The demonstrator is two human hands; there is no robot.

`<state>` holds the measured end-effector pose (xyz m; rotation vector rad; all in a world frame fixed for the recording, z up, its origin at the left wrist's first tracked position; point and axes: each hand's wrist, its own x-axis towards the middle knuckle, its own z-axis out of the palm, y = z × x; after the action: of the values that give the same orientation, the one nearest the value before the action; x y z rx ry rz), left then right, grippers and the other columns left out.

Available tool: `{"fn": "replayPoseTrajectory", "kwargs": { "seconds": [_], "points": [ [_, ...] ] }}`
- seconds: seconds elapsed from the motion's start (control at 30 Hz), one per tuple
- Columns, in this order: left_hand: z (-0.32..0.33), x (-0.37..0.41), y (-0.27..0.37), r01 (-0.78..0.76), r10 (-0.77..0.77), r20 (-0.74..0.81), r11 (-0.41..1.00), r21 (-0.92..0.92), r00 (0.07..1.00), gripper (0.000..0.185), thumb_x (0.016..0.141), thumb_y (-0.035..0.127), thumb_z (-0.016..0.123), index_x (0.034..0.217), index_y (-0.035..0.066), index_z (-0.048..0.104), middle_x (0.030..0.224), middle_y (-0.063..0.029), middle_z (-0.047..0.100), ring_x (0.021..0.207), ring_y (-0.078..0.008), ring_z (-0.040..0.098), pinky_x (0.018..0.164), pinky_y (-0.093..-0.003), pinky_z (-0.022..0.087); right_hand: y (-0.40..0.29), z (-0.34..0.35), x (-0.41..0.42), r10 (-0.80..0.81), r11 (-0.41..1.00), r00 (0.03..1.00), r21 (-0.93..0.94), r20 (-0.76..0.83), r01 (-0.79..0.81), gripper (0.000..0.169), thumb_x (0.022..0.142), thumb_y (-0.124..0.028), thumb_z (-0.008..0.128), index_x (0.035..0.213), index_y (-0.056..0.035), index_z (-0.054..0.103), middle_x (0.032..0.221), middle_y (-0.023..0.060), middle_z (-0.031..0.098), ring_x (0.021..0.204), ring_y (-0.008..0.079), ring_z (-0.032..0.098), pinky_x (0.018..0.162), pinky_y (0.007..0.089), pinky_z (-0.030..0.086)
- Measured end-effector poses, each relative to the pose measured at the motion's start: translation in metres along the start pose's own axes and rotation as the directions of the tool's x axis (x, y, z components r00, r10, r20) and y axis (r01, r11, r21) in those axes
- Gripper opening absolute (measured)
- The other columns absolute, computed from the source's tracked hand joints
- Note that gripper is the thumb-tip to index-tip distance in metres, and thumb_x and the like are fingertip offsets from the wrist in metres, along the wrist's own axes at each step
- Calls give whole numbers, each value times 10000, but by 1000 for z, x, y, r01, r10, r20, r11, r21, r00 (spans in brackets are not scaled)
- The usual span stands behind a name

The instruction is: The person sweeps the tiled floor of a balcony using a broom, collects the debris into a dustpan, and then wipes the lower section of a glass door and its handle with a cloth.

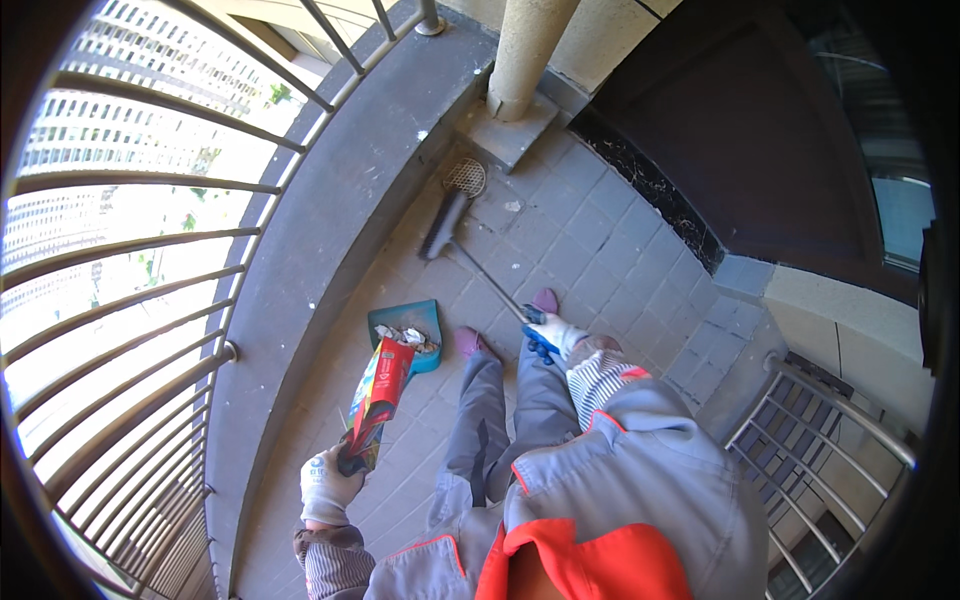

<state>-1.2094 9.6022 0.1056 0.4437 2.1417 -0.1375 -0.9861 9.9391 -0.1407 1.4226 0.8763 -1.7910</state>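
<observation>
My left hand (pixel 332 478), in a white glove with dark fingertips, grips the lower end of a red and multicoloured printed package (pixel 386 375). The package's upper end lies over a teal dustpan (pixel 429 321), which holds silvery scraps and small debris (pixel 409 337). Whether my left hand also holds the dustpan's handle is hidden. My right hand (pixel 551 334), in a white and blue glove, is closed around the handle of a push broom (pixel 487 277). The broom's dark bristle head (pixel 444 225) rests on the tiled floor beside a round drain grate (pixel 465 178).
A low concrete ledge (pixel 352 187) with a metal railing (pixel 262 225) curves along the left. A thick pipe (pixel 525 60) stands on a small block at the top. To the right are a dark panel (pixel 757 135) and another railing (pixel 817 450). Small pale bits dot the floor.
</observation>
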Motion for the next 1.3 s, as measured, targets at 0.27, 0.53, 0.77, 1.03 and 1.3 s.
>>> {"fn": "replayPoseTrajectory", "kwargs": {
  "seconds": [0.27, 0.53, 0.77, 1.03, 1.3],
  "points": [
    [4, 7, -9, -25, 25, -24, 999, -28, 999, 424, 631, 264, 709, 1029, 123, 673, 806, -160, 664, 767, -321, 647, 718, -396, 516, 29, -20, -52, -84, 990, 995, 106, -57, 90, 141, 903, -244, 564, 987, -133, 580, 599, 52, 558, 363, 159, 467, 303, 320, 374],
    [0, 7, 3, -37, 36, -14, 999, -14, 999, 423, 618, 257, 716, 1016, 120, 673, 800, -160, 662, 770, -324, 644, 714, -394, 513, 28, -43, 19, -67, 972, 996, 222, -62, 79, 146, 918, -276, 524, 844, -151, 534, 598, 67, 545, 390, 171, 466, 327, 339, 364],
    [-3, 6, 6, -48, 48, -13, 998, -27, 999, 409, 611, 245, 716, 996, 114, 673, 816, -165, 660, 783, -326, 641, 719, -400, 510, 66, -18, -76, -2, 995, 986, 95, -165, 18, 163, 915, -234, 531, 1031, -130, 579, 627, 74, 578, 394, 178, 510, 315, 340, 396],
    [1, -1, -8, -52, 52, -18, 998, -19, 998, 429, 624, 246, 709, 1031, 117, 665, 832, -164, 660, 790, -327, 639, 731, -401, 508, 103, -2, 5, -610, 565, 790, -733, -61, 380, 242, 825, -270, 619, 1002, -105, 632, 669, 59, 621, 518, 151, 569, 462, 342, 462],
    [10, -5, -23, -59, 58, -42, 998, -22, 997, 412, 636, 230, 697, 1031, 117, 667, 844, -166, 660, 802, -326, 639, 731, -397, 507, 90, -34, -108, 1, 917, 956, -380, -295, -118, 463, 919, -198, 468, 1345, -362, 393, 550, 2, 487, 386, 99, 416, 341, 287, 360]
  ]
}}
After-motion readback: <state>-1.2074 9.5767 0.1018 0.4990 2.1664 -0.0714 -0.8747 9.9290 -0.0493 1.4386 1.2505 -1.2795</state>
